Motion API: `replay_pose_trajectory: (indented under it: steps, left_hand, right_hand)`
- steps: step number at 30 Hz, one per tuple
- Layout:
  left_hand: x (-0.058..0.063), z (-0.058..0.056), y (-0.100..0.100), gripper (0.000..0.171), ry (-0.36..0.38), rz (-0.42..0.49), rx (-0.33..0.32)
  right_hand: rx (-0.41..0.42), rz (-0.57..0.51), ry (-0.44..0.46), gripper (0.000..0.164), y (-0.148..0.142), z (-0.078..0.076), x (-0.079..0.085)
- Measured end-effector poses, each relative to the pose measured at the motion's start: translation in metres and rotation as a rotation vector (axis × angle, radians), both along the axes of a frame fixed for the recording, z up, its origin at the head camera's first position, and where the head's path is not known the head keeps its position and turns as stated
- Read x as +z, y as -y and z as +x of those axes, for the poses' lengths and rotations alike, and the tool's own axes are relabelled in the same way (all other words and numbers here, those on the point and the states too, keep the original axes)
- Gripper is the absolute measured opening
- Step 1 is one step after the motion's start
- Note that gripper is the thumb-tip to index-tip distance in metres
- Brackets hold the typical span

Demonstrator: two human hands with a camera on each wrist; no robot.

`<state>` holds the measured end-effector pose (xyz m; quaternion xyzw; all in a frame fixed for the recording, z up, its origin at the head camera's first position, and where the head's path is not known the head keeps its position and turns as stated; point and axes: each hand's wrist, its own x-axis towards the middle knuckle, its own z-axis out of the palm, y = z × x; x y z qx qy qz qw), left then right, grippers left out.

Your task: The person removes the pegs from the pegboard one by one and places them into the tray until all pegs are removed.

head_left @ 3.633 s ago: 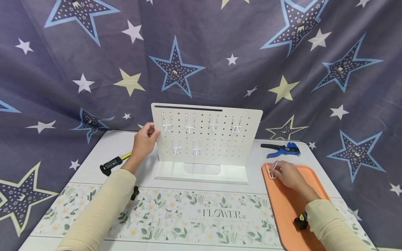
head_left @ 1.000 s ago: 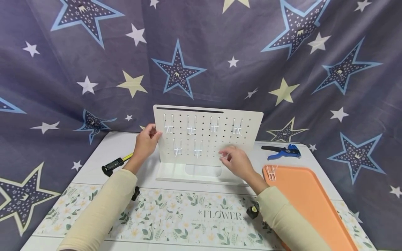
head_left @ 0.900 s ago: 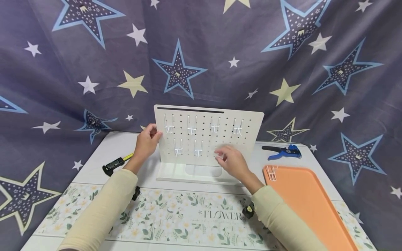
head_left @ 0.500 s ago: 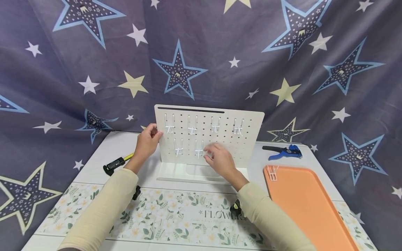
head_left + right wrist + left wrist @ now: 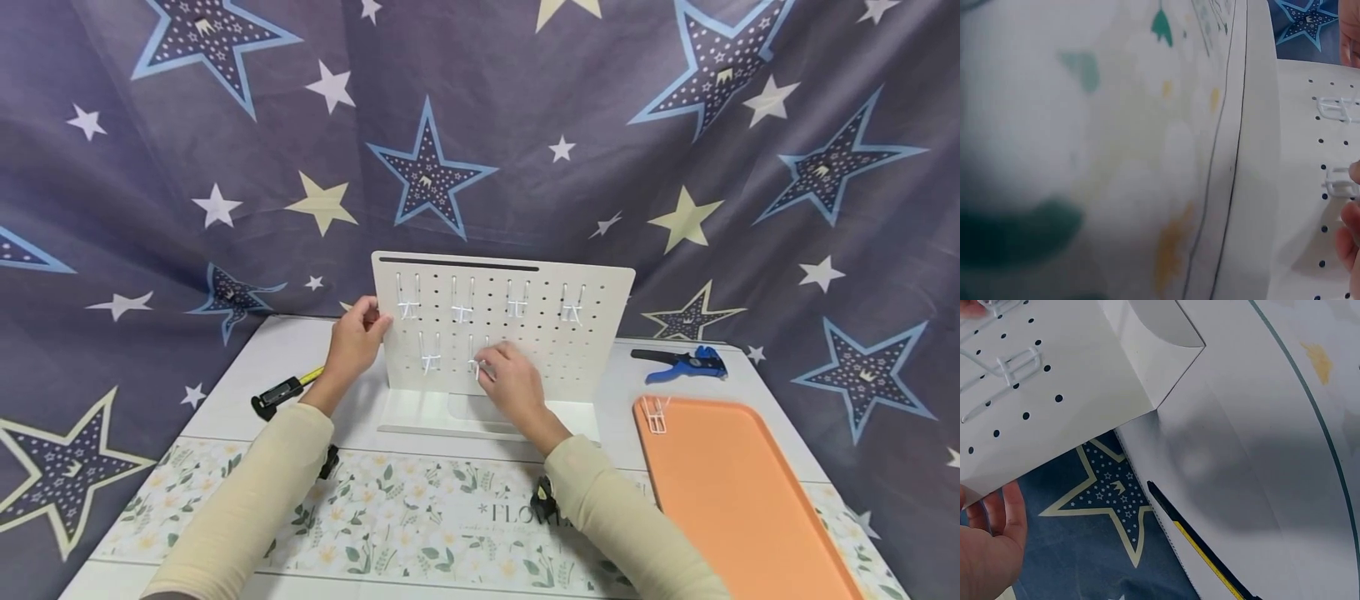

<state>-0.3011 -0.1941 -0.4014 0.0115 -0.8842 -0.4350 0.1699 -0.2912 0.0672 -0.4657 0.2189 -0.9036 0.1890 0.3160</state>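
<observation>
A white pegboard (image 5: 570, 358) stands upright on its base, with white wire hooks (image 5: 462, 310) in two rows on its face. My left hand (image 5: 357, 333) grips the board's left edge, thumb in front and fingers behind. On the lower row, my right hand (image 5: 512, 383) pinches the right-hand wire hook (image 5: 472, 364), whose prongs still lie against the board. The right wrist view shows this hook (image 5: 1340, 182) between the fingertips (image 5: 1349, 219). Another lower-row hook (image 5: 430, 362) hangs to its left.
An orange tray (image 5: 720, 475) lies at the right with white wire hooks (image 5: 656, 417) in its far left corner. Behind it is a blue and black wire stripper (image 5: 684, 365). A black and yellow caliper-like tool (image 5: 281, 393) lies left of the board. Starry cloth (image 5: 525, 208) hangs behind.
My right hand has left the hooks in the tray, crossed left to the pegboard and closed on the lower-row hook. The left hand has stayed on the board's edge.
</observation>
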Motion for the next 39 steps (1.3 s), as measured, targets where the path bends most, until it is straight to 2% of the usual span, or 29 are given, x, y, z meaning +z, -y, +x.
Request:
replay_pose_trajectory:
  steps: [18,30,34,39]
  left_hand:
    - [-0.001,0.0,0.0,0.021,-0.016,-0.006,-0.009]
    - [-0.002,0.0,0.0,0.023,-0.018,-0.007,-0.004]
    - [-0.001,-0.002,0.0,0.022,-0.03,-0.008,-0.01]
    - [0.0,-0.002,0.001,0.022,-0.012,-0.02,0.004]
  right_hand:
    - [0.032,0.022,-0.14,0.016,-0.001,-0.002,-0.001]
    - [0.078,0.027,-0.237,0.02,-0.005,0.005,0.003]
    - [0.105,0.01,-0.215,0.02,-0.01,0.011,0.011]
    - [0.139,-0.007,-0.12,0.018,-0.022,0.019,0.019]
